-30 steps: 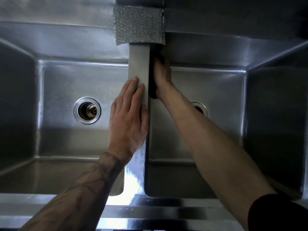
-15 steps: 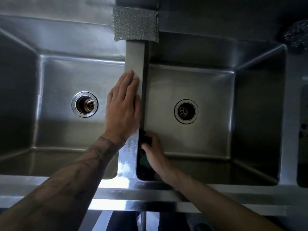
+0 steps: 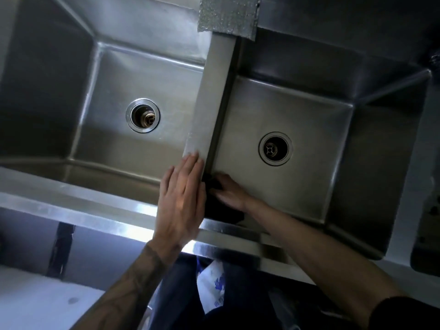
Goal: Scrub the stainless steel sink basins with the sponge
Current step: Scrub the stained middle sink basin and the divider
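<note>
Since half a second ago the view has swung, so the sink now runs slantwise across the frame. The left hand (image 3: pixel 182 198) has slid nearer along the divider (image 3: pixel 214 103). Its fingertips were then on the far stretch. Now they sit past the middle, with the palm over the near rim (image 3: pixel 95 210). It lies flat, fingers straight and pressed together. The right hand (image 3: pixel 229 192) has stayed low in the near left corner of the right basin (image 3: pixel 309 186). Its fingers are curled around the dark sponge (image 3: pixel 214 184), which it holds against the divider's wall (motion blur hides the exact finger placement).

Counted: two basins in full view, the left basin (image 3: pixel 114 148) and the right one, with one divider between them. There are two drains, the left drain (image 3: pixel 142 115) and the right drain (image 3: pixel 275 148), one at the middle of each floor. There is one sponge, and one silvery scouring pad (image 3: pixel 228 15) draped over the far end of the divider. There are two hands, the left forearm (image 3: pixel 133 282) tattooed and the right arm ending in a black sleeve (image 3: pixel 404 313). Below the near rim hangs one white bag (image 3: pixel 214 282) with blue print.
</note>
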`<state>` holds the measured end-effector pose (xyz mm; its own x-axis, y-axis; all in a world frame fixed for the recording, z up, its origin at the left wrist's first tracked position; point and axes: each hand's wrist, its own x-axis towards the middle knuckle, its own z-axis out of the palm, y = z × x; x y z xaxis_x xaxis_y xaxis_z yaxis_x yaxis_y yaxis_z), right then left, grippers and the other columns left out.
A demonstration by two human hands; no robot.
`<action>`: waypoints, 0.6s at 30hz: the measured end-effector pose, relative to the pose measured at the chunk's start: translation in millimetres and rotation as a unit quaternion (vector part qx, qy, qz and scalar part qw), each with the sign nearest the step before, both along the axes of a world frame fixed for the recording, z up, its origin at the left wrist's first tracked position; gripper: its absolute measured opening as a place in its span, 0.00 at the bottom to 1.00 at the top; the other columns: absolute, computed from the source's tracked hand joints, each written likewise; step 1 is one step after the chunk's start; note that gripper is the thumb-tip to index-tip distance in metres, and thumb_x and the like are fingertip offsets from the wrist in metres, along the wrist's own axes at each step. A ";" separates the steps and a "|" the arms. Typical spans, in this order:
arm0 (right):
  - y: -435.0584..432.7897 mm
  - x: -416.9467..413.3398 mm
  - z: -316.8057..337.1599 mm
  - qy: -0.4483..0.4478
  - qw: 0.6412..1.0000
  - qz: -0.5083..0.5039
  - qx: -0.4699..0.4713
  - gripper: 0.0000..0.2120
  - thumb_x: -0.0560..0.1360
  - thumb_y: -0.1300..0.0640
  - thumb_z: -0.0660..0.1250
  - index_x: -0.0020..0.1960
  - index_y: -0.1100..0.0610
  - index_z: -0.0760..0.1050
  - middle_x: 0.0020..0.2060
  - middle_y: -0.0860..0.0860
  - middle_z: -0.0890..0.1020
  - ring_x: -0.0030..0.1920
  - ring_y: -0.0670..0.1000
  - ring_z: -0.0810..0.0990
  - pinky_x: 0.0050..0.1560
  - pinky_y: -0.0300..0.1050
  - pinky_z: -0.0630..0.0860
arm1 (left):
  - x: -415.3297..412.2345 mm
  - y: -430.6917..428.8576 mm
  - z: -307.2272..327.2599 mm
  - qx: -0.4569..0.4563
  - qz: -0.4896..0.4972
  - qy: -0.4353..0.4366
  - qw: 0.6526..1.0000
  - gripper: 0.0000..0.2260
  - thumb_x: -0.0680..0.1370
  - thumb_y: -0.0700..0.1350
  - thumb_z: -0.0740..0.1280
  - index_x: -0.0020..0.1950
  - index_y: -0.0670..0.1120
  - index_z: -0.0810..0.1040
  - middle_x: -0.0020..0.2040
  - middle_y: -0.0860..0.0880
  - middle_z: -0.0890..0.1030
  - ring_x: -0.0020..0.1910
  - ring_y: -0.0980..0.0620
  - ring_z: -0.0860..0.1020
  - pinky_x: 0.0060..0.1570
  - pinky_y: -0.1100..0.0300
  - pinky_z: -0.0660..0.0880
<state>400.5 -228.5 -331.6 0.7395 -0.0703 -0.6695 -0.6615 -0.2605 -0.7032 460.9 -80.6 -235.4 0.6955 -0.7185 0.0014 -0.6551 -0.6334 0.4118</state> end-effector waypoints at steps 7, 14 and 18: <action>-5.8 -22.3 37.1 -0.052 0.997 0.010 0.054 0.14 0.78 0.47 0.69 0.61 0.51 0.80 0.56 0.43 0.83 0.58 0.39 0.80 0.62 0.32 0.72 | -49.1 22.5 -10.6 0.067 0.058 -0.054 0.995 0.24 0.86 0.46 0.56 0.82 0.43 0.66 0.84 0.46 0.65 0.83 0.47 0.63 0.78 0.41 0.64; 0.0 -14.1 55.4 0.019 0.996 -0.001 0.089 0.17 0.86 0.54 0.58 0.71 0.57 0.76 0.63 0.49 0.82 0.64 0.41 0.78 0.69 0.35 0.70 | -52.2 24.4 -10.7 0.088 0.062 -0.062 0.992 0.26 0.86 0.48 0.57 0.84 0.44 0.65 0.85 0.48 0.62 0.84 0.48 0.60 0.79 0.42 0.63; -15.7 -50.3 70.2 -0.027 0.999 0.001 0.023 0.10 0.82 0.56 0.66 0.60 0.58 0.81 0.48 0.37 0.78 0.51 0.31 0.76 0.55 0.21 0.66 | -52.1 23.6 -7.2 0.085 0.060 -0.057 0.993 0.25 0.86 0.48 0.59 0.83 0.42 0.66 0.84 0.46 0.64 0.84 0.46 0.62 0.78 0.41 0.63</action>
<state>350.2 -244.2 -261.5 0.7747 -0.0397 -0.6311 -0.6219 -0.2284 -0.7491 408.8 -57.0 -242.6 0.7783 -0.6272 -0.0303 -0.6069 -0.7637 0.2199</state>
